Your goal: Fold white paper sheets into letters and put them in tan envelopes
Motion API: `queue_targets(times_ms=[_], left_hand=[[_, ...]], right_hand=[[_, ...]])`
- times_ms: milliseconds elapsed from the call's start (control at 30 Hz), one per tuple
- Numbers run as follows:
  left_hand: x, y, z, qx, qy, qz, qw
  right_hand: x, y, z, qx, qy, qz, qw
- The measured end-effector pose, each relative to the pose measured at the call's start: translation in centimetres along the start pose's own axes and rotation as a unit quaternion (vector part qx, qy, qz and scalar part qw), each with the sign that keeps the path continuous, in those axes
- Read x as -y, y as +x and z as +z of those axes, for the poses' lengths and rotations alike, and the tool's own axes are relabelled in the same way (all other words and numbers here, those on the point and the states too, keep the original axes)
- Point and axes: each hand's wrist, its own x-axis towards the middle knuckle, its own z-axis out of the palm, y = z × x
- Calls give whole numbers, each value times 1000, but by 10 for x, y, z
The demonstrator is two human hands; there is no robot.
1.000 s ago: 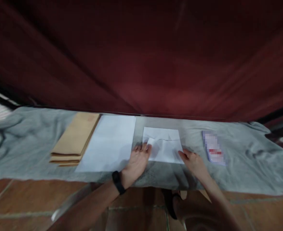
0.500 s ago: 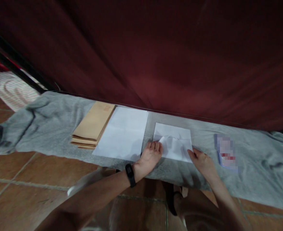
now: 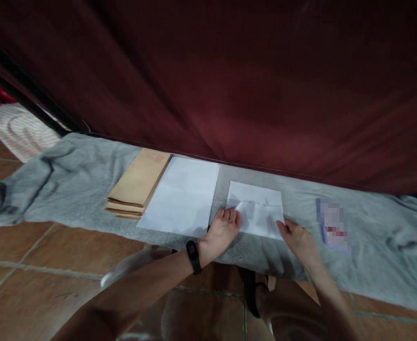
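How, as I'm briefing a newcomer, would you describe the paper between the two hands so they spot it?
Below the dark red fabric runs a grey cloth. On it, right of the brown stack and large white sheet, lies a smaller white paper between left hand and right hand. Unlike the flatter sheet, it has a raised, creased edge across it.

Dark red curtain (image 3: 208, 94), tiled floor (image 3: 41, 289)

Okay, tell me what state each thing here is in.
Smaller white paper: folded, upper layer uneven.
Left hand: curled at that paper's left edge.
Right hand: fingertips at its right edge.
Larger white paper: lying flat.
Brown papers: stacked.
Purple item: lying down, pixelated.
Gray cloth: spread out, rumpled.
Black wristband: worn, left wrist.
Red curtain: hanging.
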Motion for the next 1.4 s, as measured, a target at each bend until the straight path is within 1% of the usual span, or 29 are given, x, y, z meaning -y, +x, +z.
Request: queue_targets(times_ms=[100, 167, 200, 300, 433, 467, 533, 700, 867, 1033, 1200, 1400], left_hand=[[11, 2, -1, -18, -75, -35, 996], [20, 5, 1, -32, -168, -80, 982], [24, 7, 3, -30, -219, -108, 969], [36, 12, 13, 1, -373, -172, 912], [44, 15, 27, 16, -534, -190, 824], [45, 15, 29, 17, -559, -185, 808], [45, 15, 33, 18, -583, -179, 792], [46, 15, 36, 18, -594, -180, 784], [45, 18, 38, -11, -597, -202, 776], [42, 26, 37, -46, -589, -209, 779], [43, 35, 42, -87, -563, -214, 794], [45, 44, 49, -98, -548, -222, 801]], right_hand=[[3, 0, -1, -3, 1, 5, 1000], [7, 1, -3, -4, 5, 12, 1000], [9, 2, -4, -3, 9, 20, 1000], [14, 4, -8, -11, 15, 44, 999], [18, 6, -14, -11, 24, 58, 998], [19, 7, -16, -9, 28, 61, 998], [20, 8, -18, -4, 33, 65, 997], [21, 8, -19, 6, 30, 76, 997], [20, 9, -18, 1, 40, 77, 996], [20, 14, -15, -10, 31, 80, 996], [21, 21, -14, -15, 27, 86, 996], [25, 25, -16, -26, 24, 92, 995]])
